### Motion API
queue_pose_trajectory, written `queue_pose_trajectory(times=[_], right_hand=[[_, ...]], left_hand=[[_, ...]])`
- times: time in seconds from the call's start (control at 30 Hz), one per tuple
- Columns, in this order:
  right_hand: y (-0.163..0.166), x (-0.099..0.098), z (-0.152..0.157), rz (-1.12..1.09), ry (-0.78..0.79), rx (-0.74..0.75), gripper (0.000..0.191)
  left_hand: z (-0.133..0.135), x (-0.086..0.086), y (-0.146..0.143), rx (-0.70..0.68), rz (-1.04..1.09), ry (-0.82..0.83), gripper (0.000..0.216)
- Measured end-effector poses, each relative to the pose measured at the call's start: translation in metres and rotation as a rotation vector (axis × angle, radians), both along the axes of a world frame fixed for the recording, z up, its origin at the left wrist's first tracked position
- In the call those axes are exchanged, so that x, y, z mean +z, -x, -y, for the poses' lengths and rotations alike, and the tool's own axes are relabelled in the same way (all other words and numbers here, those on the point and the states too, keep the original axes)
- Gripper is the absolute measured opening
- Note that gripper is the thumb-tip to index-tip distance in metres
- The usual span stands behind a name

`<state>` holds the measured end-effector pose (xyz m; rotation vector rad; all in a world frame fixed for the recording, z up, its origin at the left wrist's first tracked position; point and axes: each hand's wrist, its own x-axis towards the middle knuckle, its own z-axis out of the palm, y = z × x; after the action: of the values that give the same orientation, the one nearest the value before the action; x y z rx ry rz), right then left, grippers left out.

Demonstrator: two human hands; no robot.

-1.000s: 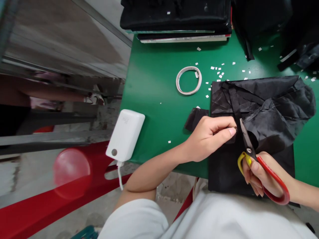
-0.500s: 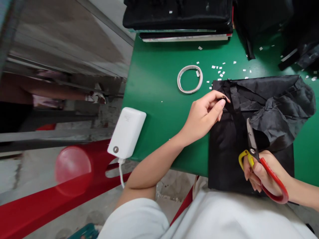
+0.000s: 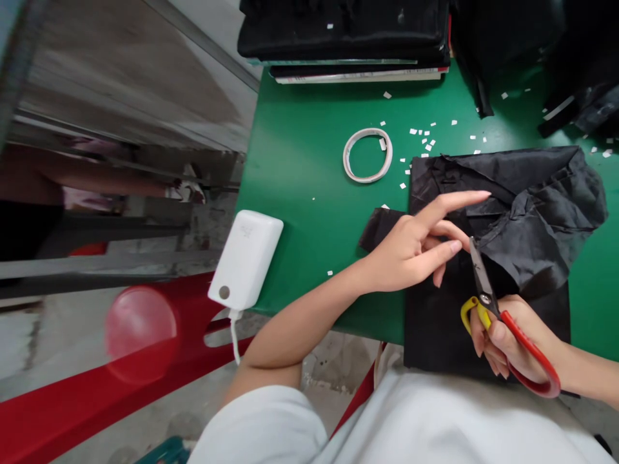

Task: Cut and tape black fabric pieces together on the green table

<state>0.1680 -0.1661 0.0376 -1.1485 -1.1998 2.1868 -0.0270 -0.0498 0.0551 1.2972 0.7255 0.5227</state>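
Note:
Black fabric (image 3: 435,322) lies at the table's front edge, with a gathered, crumpled part (image 3: 541,238) on its right. My left hand (image 3: 411,251) is over its left side, index finger stretched out, thumb and middle finger near the scissor tips. I see nothing held between those fingers. A black fabric strip (image 3: 382,229) sticks out to the left, partly behind this hand. In my right hand (image 3: 522,335) are scissors (image 3: 483,283) with one yellow and one red handle loop. Their blades look closed and point away from me, over the fabric.
On the green table (image 3: 300,167) are a white tape roll (image 3: 347,154), scattered white paper bits (image 3: 413,131) and a white power bank (image 3: 249,258) with a cable. Folded black fabric (image 3: 338,32) is stacked at the back. A red chair (image 3: 72,386) stands left.
My left hand has let go of the black strip's end and moved right, towards the scissor tips. The strip now extends left past the fabric's edge. The scissors have barely shifted.

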Motion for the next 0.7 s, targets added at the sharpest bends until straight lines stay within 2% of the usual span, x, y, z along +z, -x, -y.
queue_pose_trajectory(times=[0.13, 0.27, 0.33, 0.5, 0.6, 0.7], right_hand=[[0.0, 0.002, -0.002, -0.018, -0.018, 0.035, 0.07], [-0.001, 0.002, -0.002, -0.013, -0.021, 0.054, 0.071], [-0.002, 0.003, -0.003, 0.002, 0.001, 0.074, 0.072], [-0.002, 0.01, -0.011, 0.004, 0.049, 0.116, 0.064], [-0.003, 0.012, -0.013, -0.016, -0.032, 0.148, 0.061], [-0.004, 0.012, -0.012, -0.044, -0.089, 0.157, 0.059]], left_hand=[[0.0, 0.003, 0.002, -0.143, 0.018, 0.095, 0.044], [-0.002, 0.003, 0.004, -0.15, 0.062, 0.152, 0.025], [-0.002, 0.002, 0.003, -0.139, 0.096, 0.152, 0.023], [-0.004, 0.002, 0.0, 0.02, -0.004, 0.162, 0.022], [-0.008, -0.001, -0.001, 0.093, -0.037, 0.18, 0.027], [-0.01, -0.004, -0.002, 0.156, -0.058, 0.13, 0.034]])
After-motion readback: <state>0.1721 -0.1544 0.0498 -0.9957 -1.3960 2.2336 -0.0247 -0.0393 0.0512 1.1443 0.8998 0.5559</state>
